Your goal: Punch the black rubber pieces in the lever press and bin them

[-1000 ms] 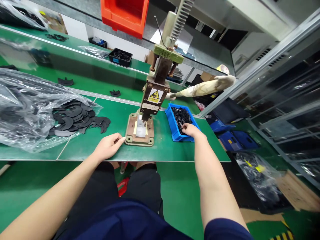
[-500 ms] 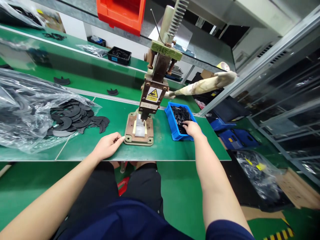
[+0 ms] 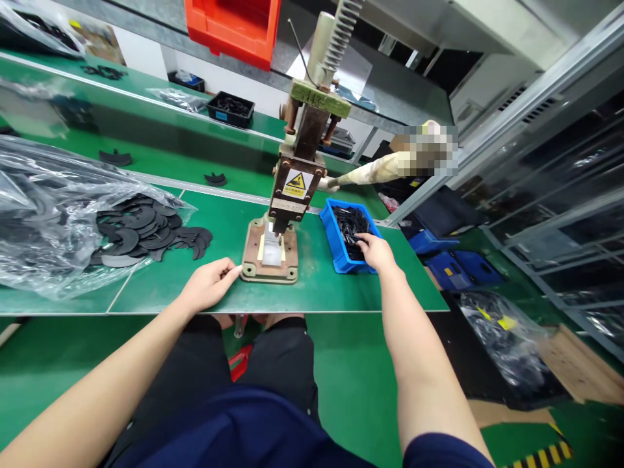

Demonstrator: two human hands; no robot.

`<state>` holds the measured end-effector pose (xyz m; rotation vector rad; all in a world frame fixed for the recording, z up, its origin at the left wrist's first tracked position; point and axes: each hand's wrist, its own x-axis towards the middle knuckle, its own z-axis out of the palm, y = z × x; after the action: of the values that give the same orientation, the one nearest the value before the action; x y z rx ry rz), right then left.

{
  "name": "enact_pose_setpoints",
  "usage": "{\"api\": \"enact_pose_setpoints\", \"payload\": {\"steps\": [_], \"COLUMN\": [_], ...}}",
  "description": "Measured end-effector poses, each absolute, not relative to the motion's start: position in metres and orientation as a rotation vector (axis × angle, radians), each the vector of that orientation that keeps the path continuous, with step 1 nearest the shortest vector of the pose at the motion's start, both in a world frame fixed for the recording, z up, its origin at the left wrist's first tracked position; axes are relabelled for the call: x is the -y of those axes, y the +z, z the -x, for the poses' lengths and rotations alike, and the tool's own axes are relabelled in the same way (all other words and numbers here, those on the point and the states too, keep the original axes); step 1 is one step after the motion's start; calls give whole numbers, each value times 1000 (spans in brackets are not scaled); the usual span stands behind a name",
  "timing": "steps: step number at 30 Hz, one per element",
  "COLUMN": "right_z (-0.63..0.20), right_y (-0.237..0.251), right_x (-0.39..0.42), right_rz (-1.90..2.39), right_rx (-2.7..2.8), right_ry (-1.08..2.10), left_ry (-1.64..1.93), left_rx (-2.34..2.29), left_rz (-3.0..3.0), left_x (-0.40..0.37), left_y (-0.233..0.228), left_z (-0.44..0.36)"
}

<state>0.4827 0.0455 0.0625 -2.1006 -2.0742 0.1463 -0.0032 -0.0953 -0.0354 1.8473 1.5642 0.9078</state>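
Note:
My left hand (image 3: 210,285) rests on the bench left of the press. Its fingers are loosely bent and its thumb is held apart, the tip at the corner of the press base (image 3: 247,270); I see nothing in it. Over on the right, my right hand (image 3: 377,252) reaches into a blue bin (image 3: 336,250) of small black parts (image 3: 348,224). Thumb and forefinger pinch a small black part (image 3: 359,238) there; the other fingers are partly hidden. On the base, under the ram of the hand press (image 3: 295,188), sits a pale metal fixture (image 3: 272,252).
Left on the green bench, curved flat black pieces (image 3: 141,227) spill from a clear plastic bag (image 3: 43,214). Two more curved pieces lie behind the bench edge. The press lever (image 3: 375,170) sticks out rightward above the blue bin. A black bin (image 3: 231,109) and red bin (image 3: 234,29) stand farther back.
My right hand stays in the blue bin, its fingertips shifted slightly among the parts. My left hand keeps its place. The whole view has moved a little.

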Motion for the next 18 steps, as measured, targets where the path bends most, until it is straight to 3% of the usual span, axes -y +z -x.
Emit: {"api": "enact_pose_setpoints", "payload": {"steps": [18], "right_z": [-484], "right_y": [89], "right_x": [-33], "right_rz": [1990], "right_rx": [1967], "right_ry": [105], "left_ry": [915], "left_rx": [-1556], "left_rz": [-1832], "left_x": [96], "left_y": [-38], "left_z": [3]}}
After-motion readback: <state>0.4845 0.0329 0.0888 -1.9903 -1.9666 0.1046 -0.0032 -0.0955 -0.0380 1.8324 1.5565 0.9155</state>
